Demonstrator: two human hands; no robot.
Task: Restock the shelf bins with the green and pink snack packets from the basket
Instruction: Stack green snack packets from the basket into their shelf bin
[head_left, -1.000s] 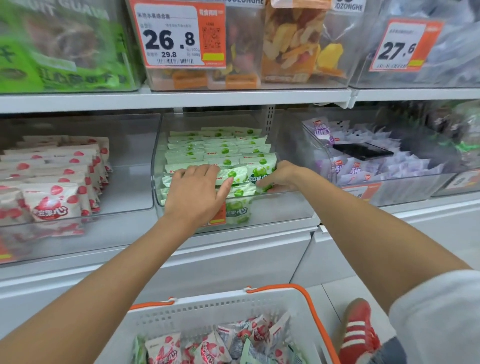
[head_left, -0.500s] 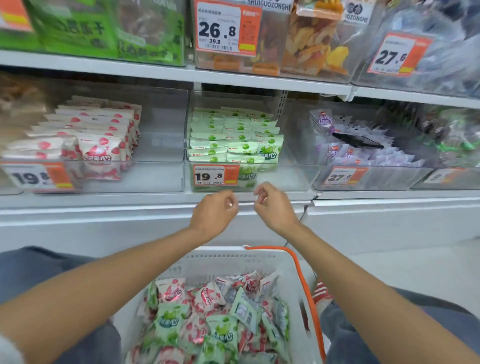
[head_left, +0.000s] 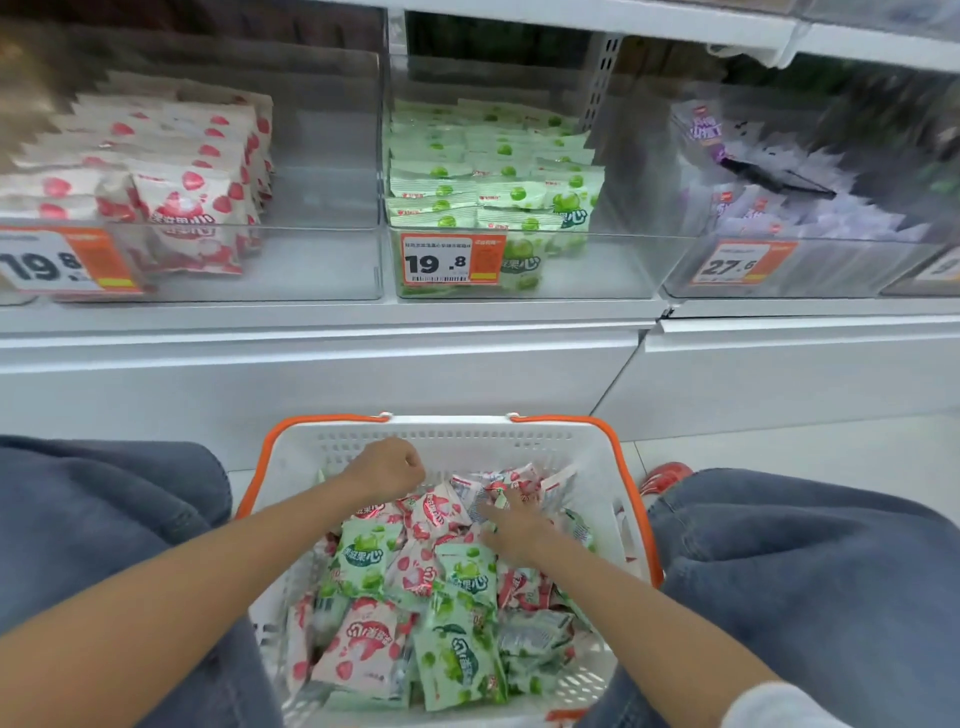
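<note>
White perforated plastic basket with orange handles (head_left: 447, 426) sits between the knees, below the shelf; heap of green and pink foil snack packets (head_left: 363, 558) inside. Left hand (head_left: 387, 465) over far end, fingers curled, nothing seen held. Right hand (head_left: 511, 525) on heap, fingers spread. Clear plastic green-stock bin (head_left: 597, 270) centre, clear plastic pink-stock bin (head_left: 322, 260) left

A shop aisle, seen looking down. A white shelf (head_left: 322, 332) runs across the far side, carrying a row of clear plastic bins (head_left: 322, 208). The left one holds pink packets (head_left: 192, 208), the middle one green packets (head_left: 493, 171), the right one purple packets (head_left: 779, 218). Orange and white price tags (head_left: 451, 260) sit on the fronts, the middle one reading 19.8. Near, a white shopping basket (head_left: 447, 441) with orange handles stands on a pale floor (head_left: 831, 441).
</note>
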